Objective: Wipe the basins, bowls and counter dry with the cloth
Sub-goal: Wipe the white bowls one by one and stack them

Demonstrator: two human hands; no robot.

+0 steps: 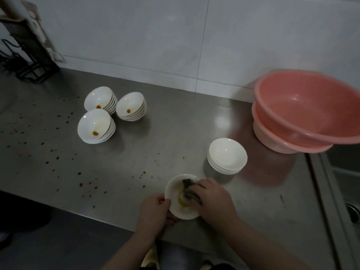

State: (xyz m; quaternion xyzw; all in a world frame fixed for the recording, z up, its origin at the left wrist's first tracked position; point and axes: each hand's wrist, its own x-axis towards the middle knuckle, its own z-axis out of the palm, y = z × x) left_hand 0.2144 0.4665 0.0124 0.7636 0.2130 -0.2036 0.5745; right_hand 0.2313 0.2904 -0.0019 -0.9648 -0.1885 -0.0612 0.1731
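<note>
near the front edge of the steel table (pixel 175 133), a white bowl (pixel 180 208) is held by the left hand (pixel 153 210), whose grip is closed on the bowl's left rim with the thumb over the edge. the right hand (pixel 211 197) has its grip closed around a dark grey cloth (pixel 190 189), pressing it into the bowl, where a yellowish-brown smear shows at the bottom. just behind and to the right stands a stack of clean-looking white bowls (pixel 227 155). farther back on the left are three more stacks of bowls: rear left stack (pixel 100 100), rear right stack (pixel 131 106) and front left stack (pixel 95 125), each with a brown spot in the top bowl. brown droplets (pixel 58 158) speckle the table's left and middle. at the right rear, two pink basins (pixel 303 112) sit nested, the upper one tilted. a dark wire rack (pixel 25 47) stands in the far left corner against the tiled wall (pixel 175 36).
</note>
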